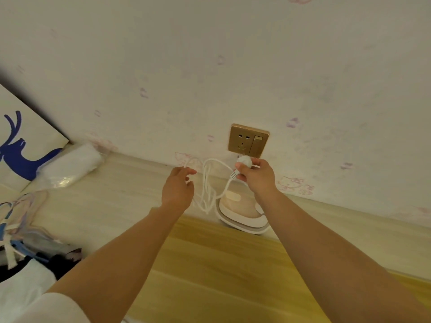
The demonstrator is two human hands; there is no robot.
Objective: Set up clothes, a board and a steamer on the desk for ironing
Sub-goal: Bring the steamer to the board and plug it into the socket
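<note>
A small pink and white steamer point(242, 212) stands on the pale desk point(105, 201) against the wall, at the far edge of a yellow board point(221, 271). My right hand point(256, 176) grips its white plug point(243, 163) just below a gold wall socket point(248, 140). The white cord point(210, 183) hangs in loops between my hands. My left hand point(178, 190) pinches a loop of the cord to the left of the steamer. Clothes on hangers point(25, 241) lie at the desk's left edge.
A rolled clear plastic bag point(70, 166) lies at the back left of the desk. Beside it leans a white panel with a blue deer point(21, 148). The wall with pink cartoon wallpaper point(233, 66) runs right behind the desk.
</note>
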